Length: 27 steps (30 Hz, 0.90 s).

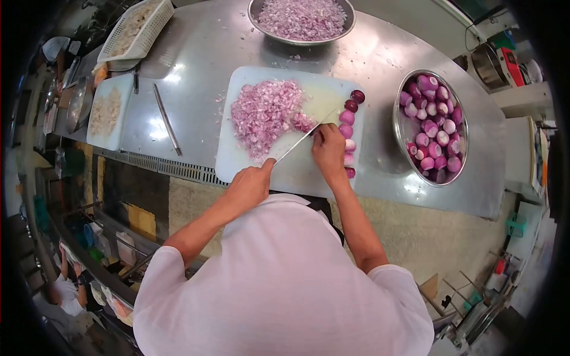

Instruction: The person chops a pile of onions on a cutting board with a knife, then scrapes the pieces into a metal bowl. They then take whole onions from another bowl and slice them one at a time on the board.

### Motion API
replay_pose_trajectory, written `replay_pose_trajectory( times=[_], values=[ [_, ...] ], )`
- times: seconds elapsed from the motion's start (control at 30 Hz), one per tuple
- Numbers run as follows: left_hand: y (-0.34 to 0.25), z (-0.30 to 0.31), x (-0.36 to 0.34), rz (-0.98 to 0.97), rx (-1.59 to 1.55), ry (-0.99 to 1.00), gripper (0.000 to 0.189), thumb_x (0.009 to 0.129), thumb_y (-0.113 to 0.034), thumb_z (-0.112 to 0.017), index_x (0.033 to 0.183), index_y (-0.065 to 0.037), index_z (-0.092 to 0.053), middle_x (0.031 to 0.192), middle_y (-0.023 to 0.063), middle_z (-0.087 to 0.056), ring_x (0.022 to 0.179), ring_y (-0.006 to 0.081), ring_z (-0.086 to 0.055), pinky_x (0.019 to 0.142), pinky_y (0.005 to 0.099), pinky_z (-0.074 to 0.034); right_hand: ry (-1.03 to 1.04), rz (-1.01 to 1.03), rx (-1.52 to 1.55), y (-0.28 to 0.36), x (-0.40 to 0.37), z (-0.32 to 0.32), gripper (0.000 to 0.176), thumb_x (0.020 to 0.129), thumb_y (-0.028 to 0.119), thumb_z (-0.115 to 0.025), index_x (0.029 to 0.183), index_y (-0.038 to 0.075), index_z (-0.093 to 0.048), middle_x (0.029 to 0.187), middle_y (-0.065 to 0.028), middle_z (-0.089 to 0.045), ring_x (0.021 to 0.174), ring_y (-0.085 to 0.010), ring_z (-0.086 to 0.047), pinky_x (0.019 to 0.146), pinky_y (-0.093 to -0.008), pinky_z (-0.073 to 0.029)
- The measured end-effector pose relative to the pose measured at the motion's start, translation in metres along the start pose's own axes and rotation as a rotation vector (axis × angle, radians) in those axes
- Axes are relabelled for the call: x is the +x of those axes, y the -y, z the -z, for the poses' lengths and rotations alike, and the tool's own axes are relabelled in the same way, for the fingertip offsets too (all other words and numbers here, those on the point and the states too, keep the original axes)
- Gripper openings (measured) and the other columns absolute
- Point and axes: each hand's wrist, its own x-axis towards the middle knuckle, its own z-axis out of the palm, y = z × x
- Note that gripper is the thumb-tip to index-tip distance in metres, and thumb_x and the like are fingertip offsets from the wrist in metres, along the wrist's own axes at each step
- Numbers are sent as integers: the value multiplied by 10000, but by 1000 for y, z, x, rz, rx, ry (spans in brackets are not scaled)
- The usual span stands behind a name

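My left hand (250, 185) is wrapped round the handle of a knife (295, 146), whose blade slants up and right over the white cutting board (249, 169). Beside the blade, the fingers of my right hand (329, 148) are drawn together and point down; what they hold is hidden. A small heap of cut onion (304, 122) lies just left of these fingertips. The large pile of chopped purple onion (266, 115) covers the board's left part. Along its right edge runs a column of several peeled onions (347, 117), partly behind my right hand.
A metal bowl of whole peeled onions (430, 127) stands at the right, another with chopped onion (303, 18) at the back. To the left are a metal rod (166, 118), a second board (107, 113) and a white basket (138, 29). Other people appear at the far left.
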Motion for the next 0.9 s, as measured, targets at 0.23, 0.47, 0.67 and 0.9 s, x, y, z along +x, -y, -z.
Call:
replay_pose_trajectory(
  times=[0.23, 0.47, 0.67, 0.9],
  values=[
    [-5, -1, -4, -2, -38, 2, 287, 830, 17, -553, 1109, 2, -488, 663, 240, -604, 655, 451, -609, 597, 540, -452, 6, -46, 54, 0, -3, 3, 109, 777, -70, -586, 862, -24, -636, 836, -208, -602, 774, -418, -602, 678, -482, -480],
    [-2, 2, -1, 13, -67, 38, 302, 830, 15, -553, 1125, 2, -489, 649, 240, -593, 646, 451, -603, 588, 545, -443, 4, -91, 56, -4, -8, 1, 128, 743, -83, -591, 850, -27, -634, 838, -212, -607, 770, -409, -605, 684, -468, -483],
    [-4, 13, 1, 49, -53, 34, 204, 850, -5, -526, 1048, 24, -485, 660, 269, -594, 661, 481, -602, 595, 558, -452, -13, 27, 100, -3, -7, 3, 158, 752, -92, -592, 882, -21, -645, 870, -193, -617, 794, -394, -614, 691, -448, -494],
    [1, 10, -3, 25, -65, -62, 215, 850, -7, -542, 1057, 29, -495, 649, 267, -595, 653, 478, -605, 591, 551, -458, 50, 78, 44, -7, -3, 4, 156, 779, -67, -609, 917, -5, -649, 890, -184, -619, 826, -396, -617, 712, -458, -496]
  ],
)
